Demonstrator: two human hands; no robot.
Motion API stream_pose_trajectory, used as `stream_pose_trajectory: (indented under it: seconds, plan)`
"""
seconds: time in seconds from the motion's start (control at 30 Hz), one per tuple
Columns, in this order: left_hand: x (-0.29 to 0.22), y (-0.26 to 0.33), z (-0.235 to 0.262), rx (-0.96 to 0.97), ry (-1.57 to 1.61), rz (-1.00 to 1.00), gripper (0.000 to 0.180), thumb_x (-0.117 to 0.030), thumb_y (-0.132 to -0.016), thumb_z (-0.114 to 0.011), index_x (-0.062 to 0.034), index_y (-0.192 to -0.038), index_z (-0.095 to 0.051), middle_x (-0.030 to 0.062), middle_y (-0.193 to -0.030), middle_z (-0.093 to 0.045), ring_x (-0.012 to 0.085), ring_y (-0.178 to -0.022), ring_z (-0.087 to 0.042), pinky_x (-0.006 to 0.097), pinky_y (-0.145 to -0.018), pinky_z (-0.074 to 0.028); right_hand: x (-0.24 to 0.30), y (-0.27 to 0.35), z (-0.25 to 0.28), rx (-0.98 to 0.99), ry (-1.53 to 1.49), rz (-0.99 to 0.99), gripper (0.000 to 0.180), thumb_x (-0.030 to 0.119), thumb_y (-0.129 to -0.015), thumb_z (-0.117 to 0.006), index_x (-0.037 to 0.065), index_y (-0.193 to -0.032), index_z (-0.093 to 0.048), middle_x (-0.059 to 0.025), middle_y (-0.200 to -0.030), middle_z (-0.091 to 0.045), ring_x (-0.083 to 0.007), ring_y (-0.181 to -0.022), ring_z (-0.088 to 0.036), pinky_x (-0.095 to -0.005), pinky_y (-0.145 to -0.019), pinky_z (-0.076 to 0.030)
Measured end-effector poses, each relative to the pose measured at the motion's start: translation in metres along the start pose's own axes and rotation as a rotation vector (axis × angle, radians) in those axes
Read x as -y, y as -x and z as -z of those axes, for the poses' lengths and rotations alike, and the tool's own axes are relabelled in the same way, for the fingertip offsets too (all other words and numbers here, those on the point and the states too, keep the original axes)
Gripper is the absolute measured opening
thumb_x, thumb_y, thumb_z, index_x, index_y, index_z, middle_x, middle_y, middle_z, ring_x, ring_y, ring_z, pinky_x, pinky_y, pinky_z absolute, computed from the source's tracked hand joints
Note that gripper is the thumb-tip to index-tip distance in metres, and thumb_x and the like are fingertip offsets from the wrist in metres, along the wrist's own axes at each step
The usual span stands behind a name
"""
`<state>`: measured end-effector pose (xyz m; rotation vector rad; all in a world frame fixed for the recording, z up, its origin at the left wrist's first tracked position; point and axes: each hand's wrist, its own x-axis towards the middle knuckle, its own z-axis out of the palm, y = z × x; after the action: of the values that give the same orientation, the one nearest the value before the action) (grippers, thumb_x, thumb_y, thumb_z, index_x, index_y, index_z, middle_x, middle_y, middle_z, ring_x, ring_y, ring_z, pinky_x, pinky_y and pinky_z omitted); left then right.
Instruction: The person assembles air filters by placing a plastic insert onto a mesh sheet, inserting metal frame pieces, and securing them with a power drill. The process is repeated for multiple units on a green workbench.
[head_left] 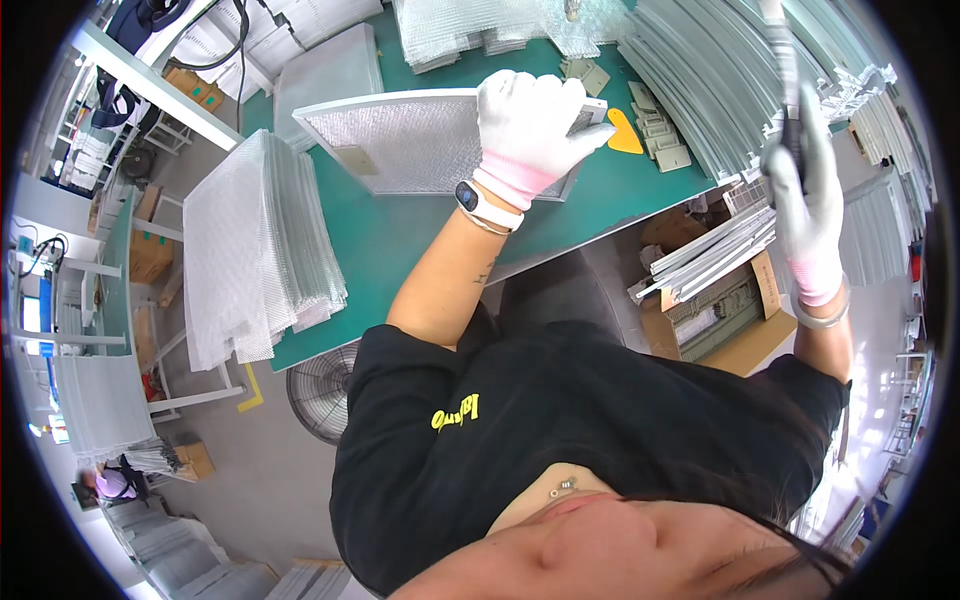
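Silver panel (420,145) below L hand (530,130) clamped on top edge; R hand (813,200) grips tool (780,50).

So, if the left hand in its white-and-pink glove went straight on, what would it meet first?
Beyond the silver-framed grey mesh panel it grips, the left hand would probably meet the clear bubble-textured sheets on the green tabletop, though it might pass above them.

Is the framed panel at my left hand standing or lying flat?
The framed panel stands: lower edge on the green table, upper edge raised at the left hand.
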<state>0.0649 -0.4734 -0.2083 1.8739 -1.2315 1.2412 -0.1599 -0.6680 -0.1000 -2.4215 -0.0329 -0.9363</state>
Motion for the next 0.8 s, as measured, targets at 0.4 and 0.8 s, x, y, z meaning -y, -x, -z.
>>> stream_pose_trajectory:
  seconds: [0.4,0.8]
  plan:
    - [-0.02,-0.005,0.003,-0.091,0.012,0.106,0.035,-0.047,-0.068,-0.081,-0.0178,-0.067,-0.062,0.0005,-0.065,-0.051,0.0229,-0.065,-0.053,0.04,-0.079,-0.04,-0.127,0.065,-0.136,0.538,-0.01,-0.332,0.063,0.012,-0.091,-0.057,0.007,-0.152,-0.041,-0.0276,-0.139,-0.054,-0.0394,-0.128,-0.054,-0.0403,-0.109,-0.042]
    - [-0.032,-0.011,0.0,-0.091,0.075,0.064,0.023,-0.026,-0.068,-0.077,-0.019,-0.062,-0.056,-0.0018,-0.061,-0.049,0.0208,-0.059,-0.051,0.038,-0.066,-0.036,0.027,-0.282,-0.1,-0.376,-0.502,0.42,0.038,0.027,-0.093,-0.067,-0.002,-0.118,-0.061,-0.0124,-0.099,-0.068,-0.0199,-0.094,-0.066,-0.0302,-0.084,-0.051]
